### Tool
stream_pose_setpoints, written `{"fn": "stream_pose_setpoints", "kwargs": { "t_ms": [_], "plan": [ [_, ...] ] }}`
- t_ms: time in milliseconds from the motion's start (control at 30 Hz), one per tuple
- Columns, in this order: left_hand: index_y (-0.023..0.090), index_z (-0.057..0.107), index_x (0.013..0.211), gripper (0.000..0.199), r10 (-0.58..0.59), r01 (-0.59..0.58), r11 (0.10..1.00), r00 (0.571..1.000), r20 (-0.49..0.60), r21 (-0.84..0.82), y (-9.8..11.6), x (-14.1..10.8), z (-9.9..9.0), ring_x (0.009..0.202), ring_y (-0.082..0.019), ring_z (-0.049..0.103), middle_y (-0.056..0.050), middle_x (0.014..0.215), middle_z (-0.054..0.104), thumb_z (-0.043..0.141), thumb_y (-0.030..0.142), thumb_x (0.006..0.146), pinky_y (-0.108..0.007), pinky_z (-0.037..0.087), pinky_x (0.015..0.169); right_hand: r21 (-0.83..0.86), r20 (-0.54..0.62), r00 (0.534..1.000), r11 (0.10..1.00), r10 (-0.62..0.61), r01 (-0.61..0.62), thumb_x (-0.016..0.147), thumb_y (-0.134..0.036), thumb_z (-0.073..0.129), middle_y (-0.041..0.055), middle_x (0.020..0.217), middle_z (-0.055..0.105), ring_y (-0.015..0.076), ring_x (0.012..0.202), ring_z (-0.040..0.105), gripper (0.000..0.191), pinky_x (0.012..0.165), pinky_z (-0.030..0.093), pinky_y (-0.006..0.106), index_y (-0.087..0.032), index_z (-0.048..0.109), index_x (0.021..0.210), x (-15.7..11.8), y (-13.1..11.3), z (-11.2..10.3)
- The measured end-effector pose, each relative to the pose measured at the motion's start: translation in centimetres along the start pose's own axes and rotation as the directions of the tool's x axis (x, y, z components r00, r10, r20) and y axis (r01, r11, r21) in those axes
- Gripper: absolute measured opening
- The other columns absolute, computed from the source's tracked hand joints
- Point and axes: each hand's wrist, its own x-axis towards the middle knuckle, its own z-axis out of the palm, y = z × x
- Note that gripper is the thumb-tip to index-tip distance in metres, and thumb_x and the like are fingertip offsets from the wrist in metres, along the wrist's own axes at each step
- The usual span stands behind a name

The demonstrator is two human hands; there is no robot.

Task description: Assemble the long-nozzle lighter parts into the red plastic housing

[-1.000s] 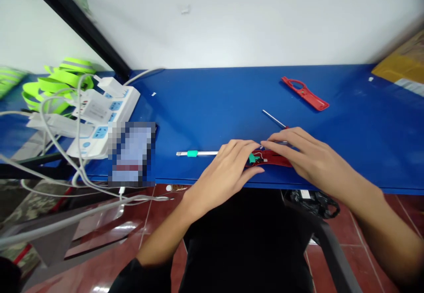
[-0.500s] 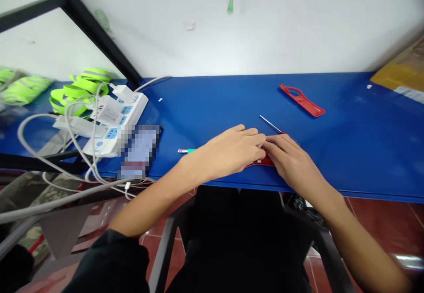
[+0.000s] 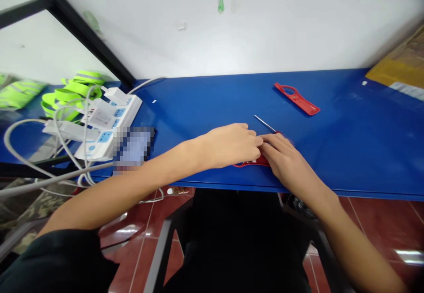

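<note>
My left hand (image 3: 236, 144) is closed, its fingers curled down over a red plastic casing part (image 3: 255, 161) near the table's front edge. Whatever its fingertips pinch is hidden beneath them. Against the casing's right end, my right hand (image 3: 281, 154) is closed with bent fingers, its fingertips meeting those of the left. Just beyond the right hand lies a screwdriver (image 3: 265, 123); its metal shaft points away to the left, and its red handle is mostly covered. A matching red casing half (image 3: 296, 98) with a round opening rests farther back.
On the left of the blue table (image 3: 198, 101) are a white power strip (image 3: 111, 129) with plugs and cables, a phone (image 3: 135, 145) and neon-yellow straps (image 3: 73, 92). A yellow-taped box (image 3: 394, 70) stands at the right. Behind is a white wall.
My left forearm has swung outward and lies flatter, now covering the green-and-white item seen beside it earlier. Both hands stay at the casing. The view has shifted slightly.
</note>
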Motion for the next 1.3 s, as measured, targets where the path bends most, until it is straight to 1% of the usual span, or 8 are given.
{"fn": "stream_pose_setpoints", "kwargs": {
  "t_ms": [133, 300, 433, 733, 900, 1033, 1133, 1300],
  "plan": [
    [0.02, 0.078, 0.087, 0.019, 0.029, -0.03, 1.0, 0.998, -0.049, -0.007, -0.1, 0.0, 0.2, 0.094, -0.02, 0.069, -0.004, 0.102, 0.079, 0.069, 0.012, 0.102, -0.036, 0.036, 0.074, -0.05, 0.007, 1.0, 0.999, -0.004, 0.004, 0.109, -0.008, 0.043, 0.0126, 0.114, 0.071, 0.0241, 0.095, 0.06, 0.026, 0.086, 0.052, 0.037, -0.016, 0.067, 0.114, 0.1, -0.2, -0.2],
    [0.018, 0.077, 0.093, 0.019, 0.026, -0.026, 0.999, 0.999, -0.019, -0.02, -0.2, 0.0, 0.2, 0.096, -0.021, 0.069, -0.007, 0.106, 0.078, 0.062, 0.013, 0.104, -0.036, 0.039, 0.075, -0.093, 0.006, 1.0, 0.996, -0.009, 0.01, 0.108, -0.005, 0.038, 0.0135, 0.107, 0.069, 0.0244, 0.091, 0.057, 0.029, 0.083, 0.051, 0.037, -0.015, 0.065, 0.108, 0.0, -0.3, -0.2],
    [0.017, 0.073, 0.089, 0.015, 0.015, -0.018, 0.997, 0.999, -0.048, -0.07, -0.4, -0.1, 0.4, 0.088, -0.021, 0.068, -0.006, 0.099, 0.077, 0.064, 0.01, 0.099, -0.037, 0.038, 0.072, -0.078, 0.009, 1.0, 0.997, 0.001, -0.001, 0.108, -0.006, 0.04, 0.0148, 0.109, 0.068, 0.0246, 0.093, 0.057, 0.026, 0.085, 0.051, 0.038, -0.014, 0.065, 0.105, -0.2, -0.3, -0.1],
    [0.015, 0.07, 0.089, 0.017, -0.08, 0.08, 0.975, 0.997, 0.012, -0.208, -0.7, -0.6, 0.1, 0.078, -0.019, 0.066, -0.005, 0.093, 0.075, 0.06, 0.013, 0.102, -0.037, 0.04, 0.07, -0.031, 0.04, 0.999, 0.999, 0.036, -0.035, 0.11, -0.012, 0.041, 0.0146, 0.12, 0.071, 0.0247, 0.099, 0.059, 0.028, 0.089, 0.053, 0.041, -0.018, 0.068, 0.118, -0.1, -0.6, -0.5],
    [0.015, 0.071, 0.109, 0.022, -0.136, 0.117, 0.936, 0.99, -0.036, -0.333, -0.1, -2.1, -0.2, 0.097, -0.021, 0.068, -0.007, 0.112, 0.074, 0.056, 0.03, 0.112, -0.036, 0.047, 0.086, -0.067, 0.053, 0.998, 0.997, 0.026, -0.022, 0.108, -0.009, 0.044, 0.0152, 0.122, 0.072, 0.0245, 0.1, 0.062, 0.027, 0.092, 0.054, 0.04, -0.016, 0.066, 0.122, -0.4, -0.6, -0.5],
    [0.013, 0.061, 0.137, 0.04, -0.287, 0.233, 0.911, 0.951, -0.117, -0.342, 2.4, -4.4, 0.7, 0.119, -0.028, 0.064, -0.013, 0.133, 0.067, 0.06, 0.042, 0.11, -0.043, 0.05, 0.103, -0.085, 0.036, 0.999, 0.996, 0.041, -0.037, 0.107, -0.009, 0.049, 0.0136, 0.124, 0.073, 0.0251, 0.105, 0.065, 0.029, 0.096, 0.052, 0.041, -0.015, 0.064, 0.131, -0.5, -0.7, -0.6],
    [0.016, 0.054, 0.146, 0.053, -0.476, 0.377, 0.839, 0.858, -0.192, -0.392, 4.6, -5.7, 2.3, 0.133, -0.032, 0.059, -0.015, 0.145, 0.062, 0.067, 0.045, 0.105, -0.05, 0.049, 0.112, -0.099, 0.009, 1.0, 0.995, 0.022, -0.021, 0.106, -0.007, 0.052, 0.0125, 0.124, 0.074, 0.0248, 0.106, 0.066, 0.031, 0.093, 0.052, 0.04, -0.015, 0.063, 0.133, -0.5, -0.8, -0.9],
    [0.02, 0.05, 0.149, 0.048, -0.607, 0.376, 0.691, 0.765, -0.213, -0.618, 6.2, -5.9, 4.7, 0.145, -0.028, 0.052, -0.013, 0.152, 0.059, 0.061, 0.043, 0.108, -0.048, 0.048, 0.121, -0.046, -0.021, 1.0, 0.999, 0.0, -0.001, 0.107, -0.009, 0.053, 0.0098, 0.121, 0.077, 0.023, 0.106, 0.069, 0.024, 0.092, 0.051, 0.04, -0.02, 0.064, 0.125, -0.4, -0.8, -1.3]
  ]
}}
